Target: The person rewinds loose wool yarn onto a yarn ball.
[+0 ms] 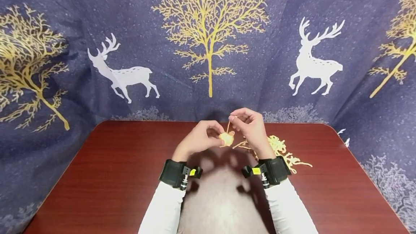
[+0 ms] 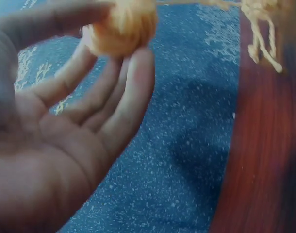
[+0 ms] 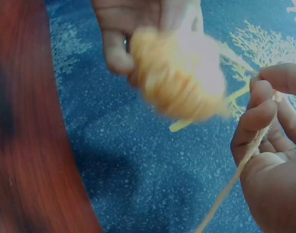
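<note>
A small ball of yellow yarn (image 1: 228, 138) is pinched between the thumb and fingers of my left hand (image 1: 204, 136), raised above the table. From the ball a strand (image 1: 228, 125) runs up to my right hand (image 1: 251, 127), whose thumb and forefinger pinch it. In the right wrist view the wound ball (image 3: 179, 75) shows its wraps, slightly blurred, and the yarn's tail (image 3: 228, 189) passes through the right hand and hangs below it. The left wrist view shows the ball (image 2: 123, 29) at the left fingertips.
A loose heap of yellow yarn (image 1: 277, 145) lies on the red-brown table (image 1: 130, 169), partly behind my right hand and wrist. Behind the table's far edge hangs a dark blue cloth (image 1: 182, 93) with white deer and yellow trees.
</note>
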A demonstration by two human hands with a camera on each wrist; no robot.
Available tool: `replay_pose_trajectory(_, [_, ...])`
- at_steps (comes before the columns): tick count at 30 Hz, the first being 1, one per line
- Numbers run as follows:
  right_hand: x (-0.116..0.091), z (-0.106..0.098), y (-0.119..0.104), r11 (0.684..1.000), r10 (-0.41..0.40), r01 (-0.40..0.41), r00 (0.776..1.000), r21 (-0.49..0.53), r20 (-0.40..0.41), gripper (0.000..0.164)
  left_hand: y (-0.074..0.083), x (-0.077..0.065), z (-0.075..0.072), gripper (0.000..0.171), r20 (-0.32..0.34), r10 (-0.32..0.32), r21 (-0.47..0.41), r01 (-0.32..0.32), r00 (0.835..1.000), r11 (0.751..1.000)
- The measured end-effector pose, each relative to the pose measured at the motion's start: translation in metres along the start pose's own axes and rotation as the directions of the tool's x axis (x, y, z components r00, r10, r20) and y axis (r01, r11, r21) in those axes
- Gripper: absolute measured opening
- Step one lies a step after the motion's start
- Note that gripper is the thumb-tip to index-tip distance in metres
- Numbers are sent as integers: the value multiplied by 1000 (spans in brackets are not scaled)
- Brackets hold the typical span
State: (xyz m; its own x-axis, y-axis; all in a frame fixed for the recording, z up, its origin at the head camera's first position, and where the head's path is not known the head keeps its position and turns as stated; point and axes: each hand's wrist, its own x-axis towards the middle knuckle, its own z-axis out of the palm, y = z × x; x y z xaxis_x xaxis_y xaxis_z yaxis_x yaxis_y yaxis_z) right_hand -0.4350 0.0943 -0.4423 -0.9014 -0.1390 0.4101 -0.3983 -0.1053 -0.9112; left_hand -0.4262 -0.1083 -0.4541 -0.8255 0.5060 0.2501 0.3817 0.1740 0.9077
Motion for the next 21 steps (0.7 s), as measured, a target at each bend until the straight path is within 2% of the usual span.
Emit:
replay_pose_trajectory(2, [1, -1, 1, 999, -4, 5, 1000, 34, -14, 24, 3, -1, -1, 23, 52, 33, -73, -29, 998, 997])
replay_pose_trajectory(4, [1, -2, 3, 998, 0, 0, 1000, 58, -2, 24, 7, -2, -1, 24, 73, 64, -146, -52, 995, 988])
replay_pose_trajectory(7, [0, -1, 6, 998, 17, -19, 999, 61, 31, 18, 12, -4, -1, 26, 38, 107, -276, -93, 994, 957])
replay_pose_trajectory(9, [-1, 1, 8, 998, 34, -37, 998, 50, 52, 11, 15, -5, -1, 27, -21, 122, -370, -121, 992, 921])
replay_pose_trajectory(11, [-2, 2, 9, 998, 54, -55, 996, 9, 75, 9, 16, -6, -1, 27, -112, 126, -438, -163, 986, 884])
replay_pose_trajectory(14, [-3, 7, 7, 995, 73, -65, 991, -69, 115, 9, 18, -5, -2, 26, -272, 98, -470, -221, 957, 855])
replay_pose_trajectory(17, [-3, 11, 4, 985, 67, -41, 985, -167, 158, 8, 17, -3, -1, 26, -411, 49, -441, -246, 910, 863])
replay_pose_trajectory(19, [-4, 12, 1, 974, 61, -20, 982, -224, 177, 9, 16, 0, -1, 25, -476, 24, -390, -236, 879, 890])
replay_pose_trajectory(21, [-5, 13, -1, 964, 56, -5, 981, -265, 188, 9, 15, 2, 0, 24, -519, 23, -301, -208, 855, 931])
